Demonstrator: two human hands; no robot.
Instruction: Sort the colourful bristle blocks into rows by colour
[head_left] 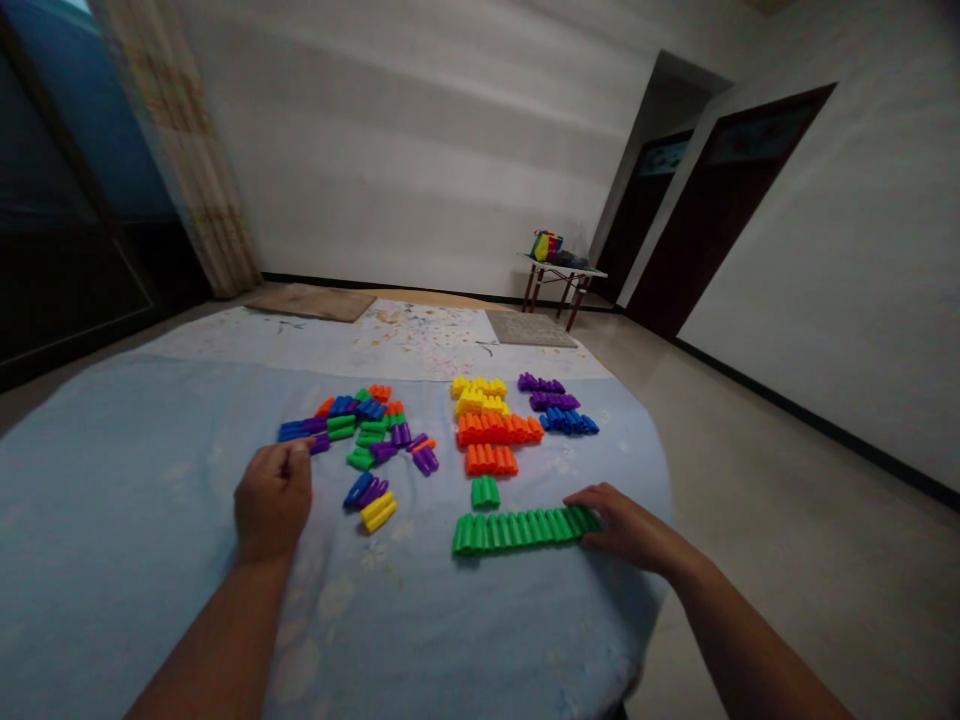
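My left hand point(276, 492) is closed, its thumb and fingertips pinching the near end of a purple plastic tube block point(320, 442) at the left of a mixed pile. Across the table, my right hand point(616, 527) grips the right end of a long row of joined green tube blocks point(517, 530) lying on the cloth. A short green piece point(485, 492) sits just beyond that row. Farther back lie orange rows point(499, 430) and yellow rows point(480, 400). Purple rows point(553, 401) and a blue row point(570, 421) are to their right.
Loose green blocks point(371, 433) and other colours form the pile, with a yellow piece point(379, 512) nearer me. A light blue cloth point(187, 480) covers the table. Flat boards point(311, 302) lie at its far edge. A small side table point(564, 268) stands by the wall.
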